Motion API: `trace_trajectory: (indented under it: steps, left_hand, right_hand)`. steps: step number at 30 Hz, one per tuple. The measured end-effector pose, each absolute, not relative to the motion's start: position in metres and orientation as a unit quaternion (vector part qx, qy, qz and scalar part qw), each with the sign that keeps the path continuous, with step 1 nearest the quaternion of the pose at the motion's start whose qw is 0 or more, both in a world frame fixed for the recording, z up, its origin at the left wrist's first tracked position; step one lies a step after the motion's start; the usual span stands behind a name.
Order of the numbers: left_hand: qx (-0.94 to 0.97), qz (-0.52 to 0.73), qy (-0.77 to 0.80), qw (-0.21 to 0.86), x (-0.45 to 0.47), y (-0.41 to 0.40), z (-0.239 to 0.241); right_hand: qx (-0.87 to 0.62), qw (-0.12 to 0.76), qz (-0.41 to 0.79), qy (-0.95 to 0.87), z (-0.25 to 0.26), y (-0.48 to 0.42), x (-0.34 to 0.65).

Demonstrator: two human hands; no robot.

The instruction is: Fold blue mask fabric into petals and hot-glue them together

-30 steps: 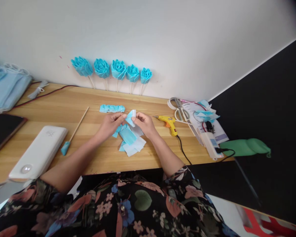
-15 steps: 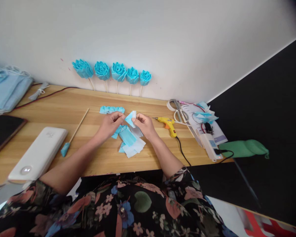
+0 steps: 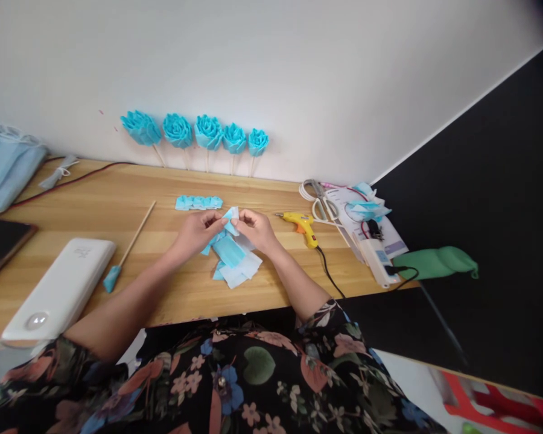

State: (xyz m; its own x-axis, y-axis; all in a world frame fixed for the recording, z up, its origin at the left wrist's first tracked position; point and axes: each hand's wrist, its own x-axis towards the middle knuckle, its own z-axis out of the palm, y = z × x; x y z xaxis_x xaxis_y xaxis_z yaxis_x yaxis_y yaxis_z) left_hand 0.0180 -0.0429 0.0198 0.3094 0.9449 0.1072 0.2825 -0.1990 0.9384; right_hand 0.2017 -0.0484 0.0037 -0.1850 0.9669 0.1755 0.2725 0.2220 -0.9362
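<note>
My left hand [image 3: 198,231] and my right hand [image 3: 254,229] pinch a small blue and white fabric piece [image 3: 230,222] between their fingertips, just above the wooden table [image 3: 117,211]. Under the hands lies a loose pile of blue and white fabric pieces [image 3: 235,259]. A row of folded blue pieces [image 3: 198,202] lies just beyond my left hand. Farther left, a wooden stick with a blue wrapped tip [image 3: 127,250] rests on the table.
Several blue fabric roses on sticks [image 3: 194,132] lean on the wall. A yellow glue gun [image 3: 301,225] with a black cord lies right of my hands; scissors [image 3: 319,202], papers and a power strip [image 3: 374,256] sit beyond. A white power bank [image 3: 58,289], dark phone [image 3: 0,244] and blue masks [image 3: 4,169] lie left.
Both hands have lowered slightly toward the pile, folding the small piece tighter between the fingertips. The view has shifted a little to the right.
</note>
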Motion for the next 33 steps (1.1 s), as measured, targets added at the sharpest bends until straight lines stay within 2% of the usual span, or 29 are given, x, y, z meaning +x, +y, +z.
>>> trace_trajectory:
  steps: [3,6,11,14,17,20,27,33]
  left_hand:
    - [0.680,0.386,0.467,0.414,0.015,-0.040,0.018]
    - [0.650,0.415,0.488,0.409,0.013,-0.037,0.016]
    - [0.595,0.458,0.506,0.425,0.010,-0.036,0.014]
    - [0.585,0.471,0.498,0.434,0.010,-0.037,0.016]
    - [0.580,0.475,0.493,0.442,0.011,-0.039,0.019]
    - [0.578,0.472,0.485,0.456,0.013,-0.041,0.021]
    - [0.586,0.472,0.463,0.469,0.013,-0.039,0.021]
    - [0.563,0.490,0.453,0.489,0.012,-0.037,0.022]
  right_hand:
    - [-0.497,0.431,0.378,-0.651,0.009,-0.045,0.205]
    - [-0.545,0.440,0.297,-0.649,0.031,-0.044,0.218]
    - [-0.584,0.370,0.137,-0.709,0.077,-0.066,0.269]
    - [-0.686,0.283,0.079,-0.666,0.080,-0.090,0.307]
    - [-0.771,0.136,0.007,-0.623,0.064,-0.113,0.337]
    - [-0.799,0.079,0.061,-0.593,0.043,-0.124,0.350]
    - [-0.820,0.083,0.109,-0.555,0.021,-0.107,0.345]
    - [-0.753,0.266,0.204,-0.567,0.012,-0.098,0.338]
